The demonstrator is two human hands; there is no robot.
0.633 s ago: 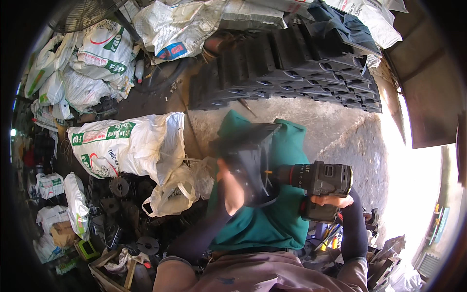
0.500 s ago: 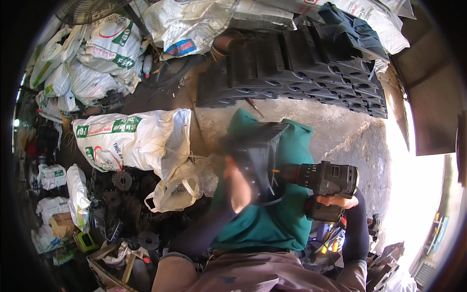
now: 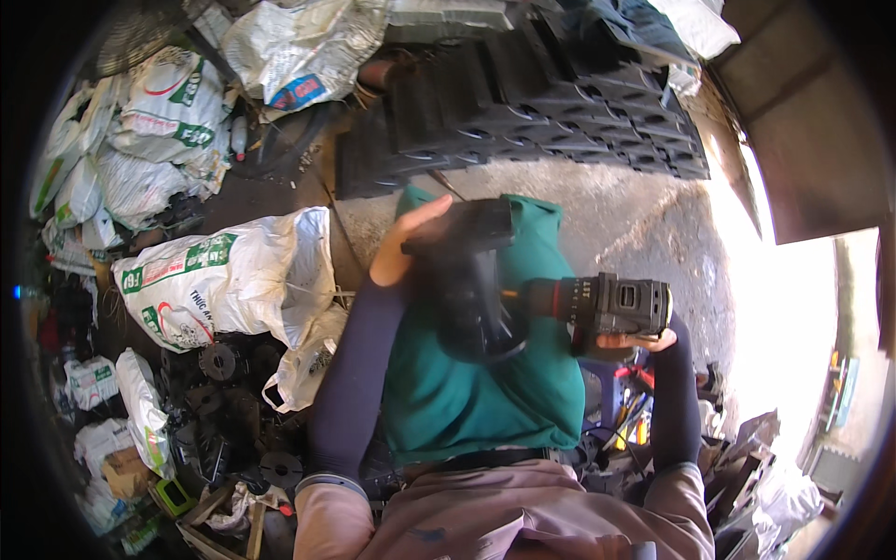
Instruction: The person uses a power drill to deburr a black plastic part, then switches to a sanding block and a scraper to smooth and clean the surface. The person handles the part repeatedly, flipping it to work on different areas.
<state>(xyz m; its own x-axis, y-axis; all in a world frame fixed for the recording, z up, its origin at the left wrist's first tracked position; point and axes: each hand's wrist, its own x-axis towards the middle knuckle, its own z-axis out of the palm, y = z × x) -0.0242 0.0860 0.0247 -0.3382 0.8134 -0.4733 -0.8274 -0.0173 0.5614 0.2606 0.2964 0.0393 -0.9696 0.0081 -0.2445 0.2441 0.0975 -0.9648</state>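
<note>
A glossy black molded part [image 3: 481, 289], blurred by motion, lies across the green cloth [image 3: 429, 401] over my lap. My left hand [image 3: 411, 231] grips its far left edge, fingers stretched along the rim and thumb hidden. On the other side, my right hand [image 3: 644, 342] is wrapped around the handle of a black and red cordless drill [image 3: 597, 303], held level. The drill's bit points left at the part's right side; whether it touches cannot be made out.
Stacked black molded parts [image 3: 523, 103] stand on the concrete beyond my lap. White sacks [image 3: 224, 275] and dark ring-shaped pieces [image 3: 219, 362] lie to the left. Hand tools [image 3: 639, 420] sit close by my right arm, and a wooden crate [image 3: 210, 537] is at the lower left.
My left hand has moved from the black part's left side to its far edge, and the part has turned. The drill stays in my right hand, while the whole view has shifted slightly.
</note>
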